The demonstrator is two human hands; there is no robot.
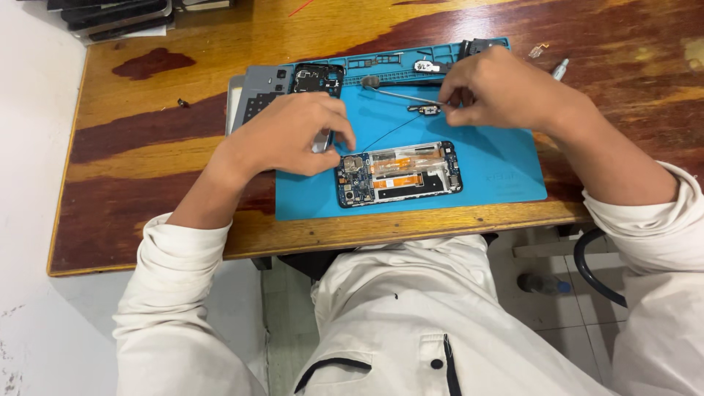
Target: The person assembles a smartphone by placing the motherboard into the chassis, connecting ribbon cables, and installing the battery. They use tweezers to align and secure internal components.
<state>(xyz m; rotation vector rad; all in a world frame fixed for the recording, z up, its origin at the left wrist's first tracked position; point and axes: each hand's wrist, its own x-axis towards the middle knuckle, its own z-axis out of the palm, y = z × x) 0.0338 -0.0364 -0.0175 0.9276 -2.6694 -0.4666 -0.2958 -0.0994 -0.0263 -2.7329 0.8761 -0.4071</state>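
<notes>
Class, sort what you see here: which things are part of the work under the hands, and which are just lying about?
In use: opened phone, tweezers in left hand, small part at right hand, blue mat.
Lying about: grey back cover, stacked devices, bottle.

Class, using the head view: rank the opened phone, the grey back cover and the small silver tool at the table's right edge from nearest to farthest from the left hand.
1. Opened phone, just right of the left hand.
2. Grey back cover, behind it.
3. Silver tool, far right.
</notes>
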